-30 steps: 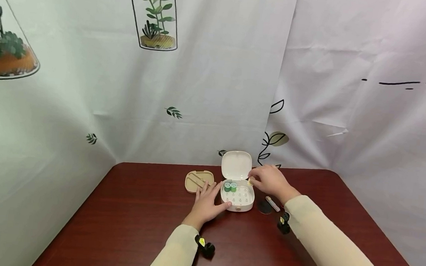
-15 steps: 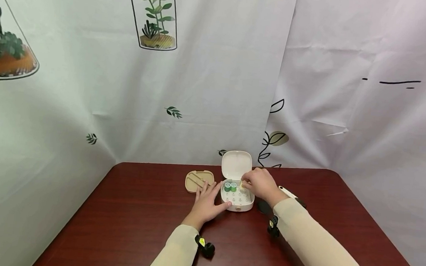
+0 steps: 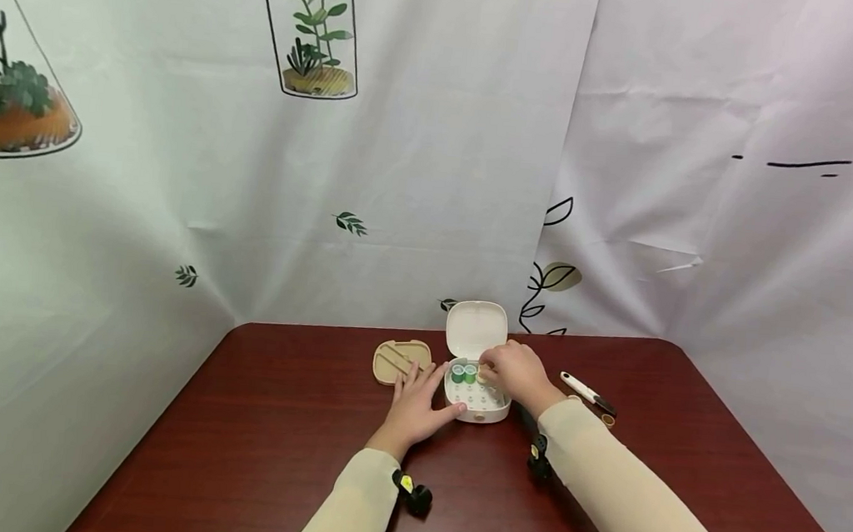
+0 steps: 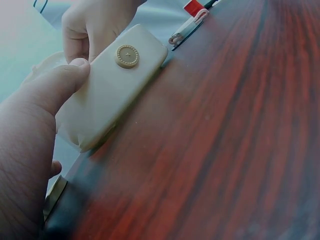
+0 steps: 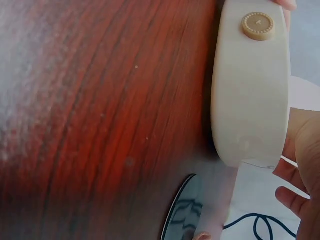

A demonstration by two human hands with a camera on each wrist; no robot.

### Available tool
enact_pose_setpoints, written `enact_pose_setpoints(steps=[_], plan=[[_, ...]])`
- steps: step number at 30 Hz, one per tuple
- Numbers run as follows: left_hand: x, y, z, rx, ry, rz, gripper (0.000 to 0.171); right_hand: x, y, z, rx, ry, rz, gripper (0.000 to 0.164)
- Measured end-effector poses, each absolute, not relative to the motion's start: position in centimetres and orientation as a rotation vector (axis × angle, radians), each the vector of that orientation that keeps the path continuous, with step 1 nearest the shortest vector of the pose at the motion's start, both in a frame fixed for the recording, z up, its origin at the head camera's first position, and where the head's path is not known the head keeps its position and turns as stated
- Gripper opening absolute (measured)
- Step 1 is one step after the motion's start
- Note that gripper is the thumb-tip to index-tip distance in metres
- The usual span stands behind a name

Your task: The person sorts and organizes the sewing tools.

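A white sewing box stands with its lid raised. Rows of small pegs line the inside. Two thread spools, one dark green and one lighter green, sit at its back left. The right hand reaches in from the right and pinches a pale yellow spool beside them. At the left side of the box, the left hand lies with spread fingers; its thumb rests along the front rim. A round tan button clasp shows on the front wall.
A beige divided tray lies left of the box, near the left fingertips. To the right lie a white pen-like tool with a black end and a small tan ring. A dark round disc lies near the box.
The right hand has moved left from the box's right edge to the back row, carrying the pale yellow spool beside the green ones. The left hand stays in place.
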State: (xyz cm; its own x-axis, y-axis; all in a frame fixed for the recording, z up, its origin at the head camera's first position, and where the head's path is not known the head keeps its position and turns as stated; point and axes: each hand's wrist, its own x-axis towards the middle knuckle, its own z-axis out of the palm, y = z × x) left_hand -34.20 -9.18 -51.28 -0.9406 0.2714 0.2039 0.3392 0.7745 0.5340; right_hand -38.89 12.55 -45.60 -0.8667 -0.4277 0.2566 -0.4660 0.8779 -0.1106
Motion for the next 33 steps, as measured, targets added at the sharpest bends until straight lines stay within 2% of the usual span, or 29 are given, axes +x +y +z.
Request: enact_pose_setpoints(steps=[33], plan=[[-34.14, -9.08, -51.11, -0.494, -2.852, -0.905, 0.085, -39.21, 12.41, -46.25, 0.637, -2.872, 0.274, 0.017]])
